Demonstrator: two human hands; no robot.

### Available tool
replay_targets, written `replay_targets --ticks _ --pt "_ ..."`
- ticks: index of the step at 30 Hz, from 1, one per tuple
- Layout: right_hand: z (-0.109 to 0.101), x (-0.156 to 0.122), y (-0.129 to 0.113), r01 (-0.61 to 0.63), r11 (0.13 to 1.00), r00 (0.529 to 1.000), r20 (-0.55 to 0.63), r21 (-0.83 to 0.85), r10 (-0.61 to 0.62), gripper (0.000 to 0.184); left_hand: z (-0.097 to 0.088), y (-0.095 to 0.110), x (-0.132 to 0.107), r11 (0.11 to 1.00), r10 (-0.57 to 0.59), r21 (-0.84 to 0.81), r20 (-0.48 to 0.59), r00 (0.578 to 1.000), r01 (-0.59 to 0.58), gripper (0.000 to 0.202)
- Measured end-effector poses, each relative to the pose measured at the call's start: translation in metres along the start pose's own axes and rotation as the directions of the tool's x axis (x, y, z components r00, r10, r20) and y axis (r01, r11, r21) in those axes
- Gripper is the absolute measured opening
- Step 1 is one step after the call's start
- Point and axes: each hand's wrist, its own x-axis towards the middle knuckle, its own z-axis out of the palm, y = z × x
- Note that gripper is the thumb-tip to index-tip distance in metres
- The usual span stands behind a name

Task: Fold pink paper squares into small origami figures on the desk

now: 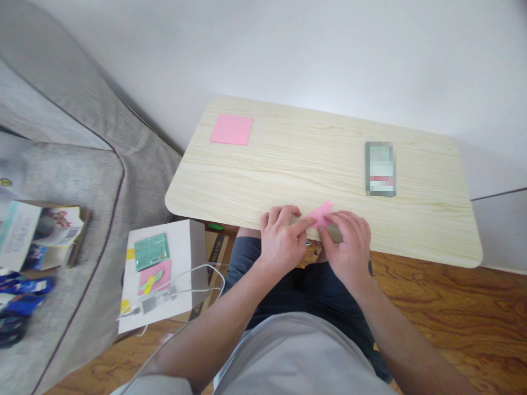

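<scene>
My left hand [282, 236] and my right hand [348, 244] meet at the near edge of a light wooden table [288, 164]. Both pinch a small folded pink paper [322, 213], whose pointed corner sticks out beyond the fingertips. The left index finger lies along its lower edge; the right fingers curl over its right side and hide most of it. A flat pink square of paper [231, 129] lies at the table's far left corner.
A phone [381, 168] lies on the table's right part. A white box [164, 271] with a green card, pink notes and a cable stands on the floor at the left. A grey sofa [61, 164] with boxes fills the left side.
</scene>
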Motion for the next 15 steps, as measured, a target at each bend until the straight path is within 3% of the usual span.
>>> replay_targets --ticks 5,15 --pt "0.003 -0.011 0.003 0.047 0.999 0.998 -0.037 -0.027 -0.048 0.016 0.005 0.003 -0.004 0.999 0.041 0.001 -0.017 0.999 -0.041 0.033" --pt "-0.005 -0.026 0.011 0.163 0.979 0.985 0.07 -0.122 -0.155 0.04 0.014 0.006 -0.006 0.995 0.102 -0.007 -0.089 0.991 -0.103 0.029"
